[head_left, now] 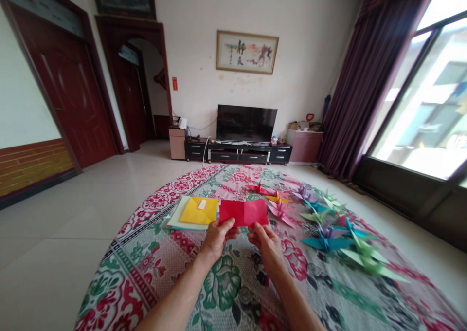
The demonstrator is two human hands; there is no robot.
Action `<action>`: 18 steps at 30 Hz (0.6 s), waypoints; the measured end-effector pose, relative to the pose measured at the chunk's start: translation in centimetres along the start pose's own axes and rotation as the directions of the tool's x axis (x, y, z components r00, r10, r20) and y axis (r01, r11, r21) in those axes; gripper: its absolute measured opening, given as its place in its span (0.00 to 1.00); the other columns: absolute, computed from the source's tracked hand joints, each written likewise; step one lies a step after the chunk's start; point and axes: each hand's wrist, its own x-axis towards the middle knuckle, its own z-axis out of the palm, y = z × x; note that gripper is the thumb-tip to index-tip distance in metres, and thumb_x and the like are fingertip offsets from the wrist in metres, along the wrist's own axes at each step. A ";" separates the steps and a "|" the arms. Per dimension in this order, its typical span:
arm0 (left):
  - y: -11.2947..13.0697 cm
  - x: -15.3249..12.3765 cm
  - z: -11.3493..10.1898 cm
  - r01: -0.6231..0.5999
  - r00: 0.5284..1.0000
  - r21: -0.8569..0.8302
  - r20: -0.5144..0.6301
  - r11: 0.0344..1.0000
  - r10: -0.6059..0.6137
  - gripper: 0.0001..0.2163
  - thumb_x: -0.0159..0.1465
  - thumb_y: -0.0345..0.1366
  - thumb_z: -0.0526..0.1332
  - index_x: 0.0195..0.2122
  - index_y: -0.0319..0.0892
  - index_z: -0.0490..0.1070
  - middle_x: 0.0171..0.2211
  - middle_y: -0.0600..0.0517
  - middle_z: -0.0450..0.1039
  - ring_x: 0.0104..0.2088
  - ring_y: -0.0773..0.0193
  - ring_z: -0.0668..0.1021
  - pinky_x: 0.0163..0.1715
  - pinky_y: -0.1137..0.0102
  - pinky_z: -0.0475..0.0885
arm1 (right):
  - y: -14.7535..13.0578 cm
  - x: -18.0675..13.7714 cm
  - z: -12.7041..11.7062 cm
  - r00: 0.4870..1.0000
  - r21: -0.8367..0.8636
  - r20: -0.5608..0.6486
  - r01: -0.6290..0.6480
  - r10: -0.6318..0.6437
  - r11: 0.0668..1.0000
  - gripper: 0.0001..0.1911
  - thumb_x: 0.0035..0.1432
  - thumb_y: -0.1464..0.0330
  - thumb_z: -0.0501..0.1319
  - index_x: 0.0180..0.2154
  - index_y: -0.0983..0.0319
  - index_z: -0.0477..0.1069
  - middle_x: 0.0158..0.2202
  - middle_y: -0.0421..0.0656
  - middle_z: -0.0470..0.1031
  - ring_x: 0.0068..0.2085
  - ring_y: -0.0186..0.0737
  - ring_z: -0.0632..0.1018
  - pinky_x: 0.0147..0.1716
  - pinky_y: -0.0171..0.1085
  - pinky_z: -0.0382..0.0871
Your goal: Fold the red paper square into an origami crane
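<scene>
A folded red sheet of paper (243,211) is held up over a round table with a flowered cloth (153,267). My left hand (218,237) pinches its near left edge, fingers closed on the paper. My right hand (265,239) pinches its near right edge the same way. Left of the red sheet lies a stack of coloured paper (193,211) with a yellow sheet on top and a small white slip on it.
Several folded paper cranes (324,224) in red, pink, purple, blue and green lie on the cloth to the right. Beyond the table are a tiled floor, a TV (246,122) on a low cabinet, dark doors at left, and curtains and a window at right.
</scene>
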 end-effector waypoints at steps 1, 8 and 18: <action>0.0 0.1 0.0 0.005 1.000 -0.020 -0.003 1.000 -0.005 0.17 0.43 0.40 0.70 0.31 0.35 0.73 0.23 0.50 0.76 0.22 0.65 0.77 0.19 0.76 0.69 | 0.0 0.0 0.1 1.000 -0.004 0.000 0.000 0.000 1.000 0.16 0.43 0.57 0.67 0.25 0.63 0.72 0.26 0.40 0.76 0.26 0.32 0.75 0.29 0.31 0.70; -0.1 0.1 -0.3 -0.002 0.999 -0.026 0.035 1.000 0.003 0.16 0.43 0.37 0.71 0.32 0.34 0.74 0.25 0.50 0.76 0.24 0.66 0.77 0.22 0.75 0.71 | -0.2 -0.3 0.3 0.999 -0.044 -0.030 0.017 -0.018 0.999 0.17 0.41 0.56 0.68 0.24 0.64 0.72 0.24 0.41 0.76 0.25 0.32 0.74 0.28 0.32 0.70; 0.0 -0.2 -0.3 0.015 0.995 0.043 0.094 0.999 -0.019 0.15 0.45 0.37 0.69 0.33 0.34 0.74 0.27 0.48 0.77 0.26 0.64 0.78 0.26 0.73 0.72 | -0.3 -0.4 0.4 0.998 -0.037 0.049 -0.027 0.029 0.999 0.16 0.43 0.57 0.67 0.27 0.64 0.73 0.27 0.42 0.76 0.26 0.33 0.75 0.29 0.32 0.70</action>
